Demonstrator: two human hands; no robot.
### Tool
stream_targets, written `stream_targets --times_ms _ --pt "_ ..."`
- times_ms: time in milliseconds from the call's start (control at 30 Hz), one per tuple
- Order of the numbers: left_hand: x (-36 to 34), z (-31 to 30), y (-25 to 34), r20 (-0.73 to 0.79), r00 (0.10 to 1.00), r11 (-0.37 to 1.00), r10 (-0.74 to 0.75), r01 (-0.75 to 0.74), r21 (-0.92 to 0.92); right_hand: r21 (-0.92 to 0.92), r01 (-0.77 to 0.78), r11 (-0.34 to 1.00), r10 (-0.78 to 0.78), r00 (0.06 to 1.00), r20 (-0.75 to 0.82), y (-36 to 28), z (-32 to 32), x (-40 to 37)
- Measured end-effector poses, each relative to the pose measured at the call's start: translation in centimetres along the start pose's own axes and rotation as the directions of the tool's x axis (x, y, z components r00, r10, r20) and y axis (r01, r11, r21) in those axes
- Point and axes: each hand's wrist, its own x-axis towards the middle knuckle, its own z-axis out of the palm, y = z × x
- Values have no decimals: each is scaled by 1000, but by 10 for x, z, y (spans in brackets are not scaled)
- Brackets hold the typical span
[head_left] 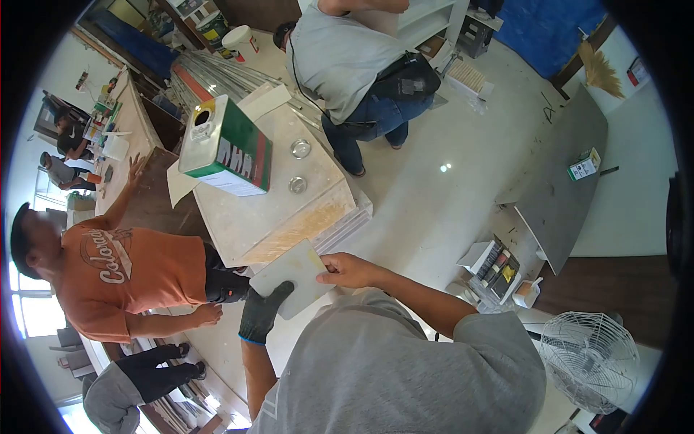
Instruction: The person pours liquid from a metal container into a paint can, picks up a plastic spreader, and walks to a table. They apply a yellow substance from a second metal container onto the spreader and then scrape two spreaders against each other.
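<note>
A flat, off-white rectangular panel [295, 276] is held between my two hands, tilted, with a yellowish smudge near its upper edge. My left hand [264, 312], in a dark grey work glove with a blue cuff, is closed on the panel's lower left edge with the thumb over its face. My bare right hand [352, 270] pinches the opposite edge. Just beyond the panel stands a pale worktable [289, 210] with yellow-stained wood along its near side. On it are a large green and white metal can [230, 148] and two small clear glass lids or dishes [298, 149].
A person in an orange shirt [144, 286] stands at left, one arm reaching toward a long bench. Another person in grey [347, 61] bends beyond the table. A wire-cage fan [589, 358] and a crate of bottles [499, 271] are at right. Metal lengths [210, 76] lie behind the can.
</note>
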Motion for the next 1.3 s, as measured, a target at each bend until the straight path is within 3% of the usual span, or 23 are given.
stream_targets --times_ms 133,233,333,467,600,933,1200,1300 --pt "3 -8 -9 44 999 999 26 -28 36 73 123 990 -118 990 -70 1 10 -6" --pt "6 -13 -10 121 993 999 -3 -4 52 29 118 993 -114 988 -106 2 15 -12" --pt "5 -21 -5 229 973 999 -17 7 46 21 -23 1000 27 979 -203 -3 31 -21" --pt "9 -26 -24 280 959 990 51 -12 -138 3 22 1000 -20 959 -283 7 50 -23" --pt "19 -31 -33 331 943 970 -15 94 -224 91 99 991 -58 927 -370 -2 75 -32" --pt "37 -30 -38 496 868 982 20 77 -175 130 116 985 -24 829 -559 2 102 -43" --pt "37 -40 -21 517 856 993 4 60 -106 114 108 988 -22 816 -578 -1 105 -34" --pt "43 -42 -29 511 859 978 42 69 -197 81 128 988 -62 828 -558 -3 101 -29"
